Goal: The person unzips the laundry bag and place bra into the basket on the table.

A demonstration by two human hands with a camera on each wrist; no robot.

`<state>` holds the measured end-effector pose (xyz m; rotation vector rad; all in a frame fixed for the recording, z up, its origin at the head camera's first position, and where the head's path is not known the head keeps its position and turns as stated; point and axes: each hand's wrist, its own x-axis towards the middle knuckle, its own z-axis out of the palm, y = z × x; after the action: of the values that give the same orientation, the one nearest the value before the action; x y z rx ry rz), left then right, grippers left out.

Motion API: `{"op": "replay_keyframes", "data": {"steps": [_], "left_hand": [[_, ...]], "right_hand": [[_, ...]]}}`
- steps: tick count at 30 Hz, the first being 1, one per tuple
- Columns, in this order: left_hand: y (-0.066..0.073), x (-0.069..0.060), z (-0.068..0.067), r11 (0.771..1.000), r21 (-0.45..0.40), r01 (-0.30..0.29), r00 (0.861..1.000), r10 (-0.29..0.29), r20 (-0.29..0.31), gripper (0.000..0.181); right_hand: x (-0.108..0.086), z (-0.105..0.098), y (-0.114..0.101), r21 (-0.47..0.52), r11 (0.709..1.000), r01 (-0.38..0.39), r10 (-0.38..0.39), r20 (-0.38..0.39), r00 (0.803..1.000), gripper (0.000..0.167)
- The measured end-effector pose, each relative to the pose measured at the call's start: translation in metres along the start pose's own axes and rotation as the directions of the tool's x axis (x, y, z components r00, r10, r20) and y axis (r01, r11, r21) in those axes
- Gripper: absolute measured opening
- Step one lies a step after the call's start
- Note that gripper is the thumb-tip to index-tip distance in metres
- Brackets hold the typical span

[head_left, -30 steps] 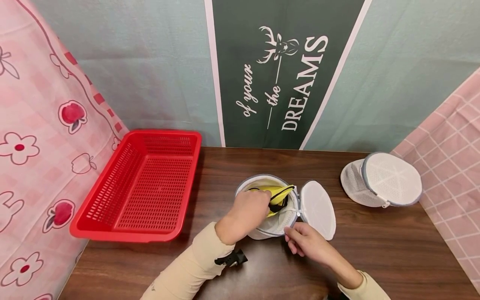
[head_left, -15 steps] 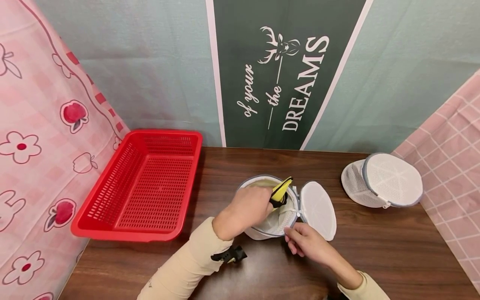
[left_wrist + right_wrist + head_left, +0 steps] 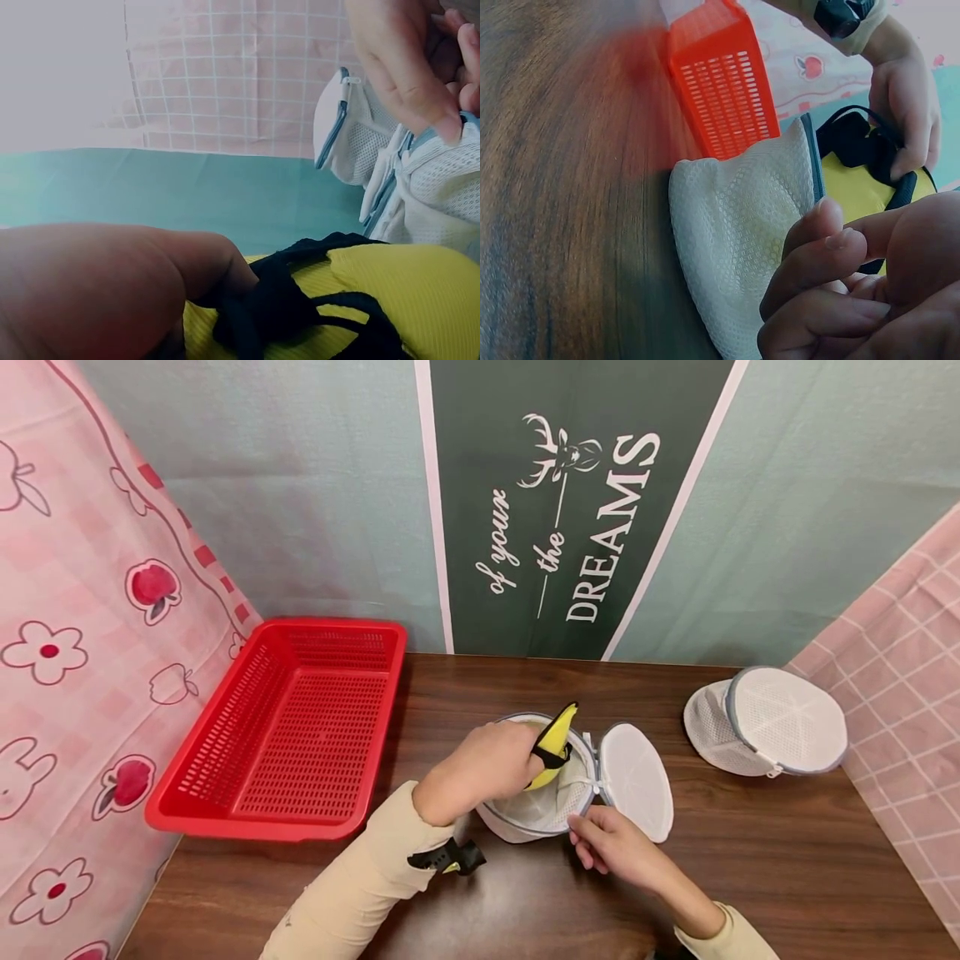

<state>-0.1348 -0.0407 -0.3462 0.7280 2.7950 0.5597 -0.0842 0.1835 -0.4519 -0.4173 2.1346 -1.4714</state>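
Observation:
My left hand [image 3: 483, 767] grips a yellow ribbed bra [image 3: 553, 742] with black edging and straps, at the mouth of an open white mesh laundry bag [image 3: 517, 825]. One end of the bra stands up above the bag's grey-blue rim; its lower part is hidden by the hand and bag. In the left wrist view, the left thumb [image 3: 199, 262] presses on the black straps. My right hand [image 3: 618, 852] pinches the bag's near rim between thumb and finger, its other fingers curled. The bag's round lid [image 3: 637, 783] lies folded back to the right.
A red perforated plastic basket [image 3: 279, 828] stands at the left on the wooden table [image 3: 540, 910]. A second white mesh bag [image 3: 787, 718], with its lid over the top, lies at the right near the pink gridded cloth. A printed curtain hangs behind.
My left hand has moved up and slightly left with the bra, whose yellow end now points more upright and shows higher above the bag. The right hand stays at the rim.

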Motion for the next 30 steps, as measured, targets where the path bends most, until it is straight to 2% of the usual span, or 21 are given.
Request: {"op": "replay_keyframes", "data": {"steps": [9, 17, 23, 30], "left_hand": [[-0.002, 0.000, -0.008, 0.997, -0.071, 0.003, 1.000, -0.001, 0.026, 0.018], [-0.003, 0.001, -0.023, 0.991, -0.132, 0.008, 0.998, 0.001, 0.063, 0.014], [-0.008, 0.003, -0.041, 0.979, -0.202, 0.022, 0.994, -0.001, 0.105, 0.012], [-0.017, -0.001, -0.074, 0.985, -0.171, 0.004, 0.997, 0.009, 0.076, 0.015]], "right_hand": [[0.000, 0.001, 0.000, -0.004, 1.000, -0.002, 0.002, 0.006, 1.000, 0.034], [0.001, 0.000, 0.001, -0.002, 1.000, -0.011, 0.011, 0.003, 1.000, 0.034], [0.001, -0.001, 0.003, 0.006, 1.000, -0.010, 0.010, 0.001, 1.000, 0.034], [0.001, -0.001, 0.004, 0.001, 1.000, 0.006, -0.006, 0.004, 1.000, 0.034]]}}
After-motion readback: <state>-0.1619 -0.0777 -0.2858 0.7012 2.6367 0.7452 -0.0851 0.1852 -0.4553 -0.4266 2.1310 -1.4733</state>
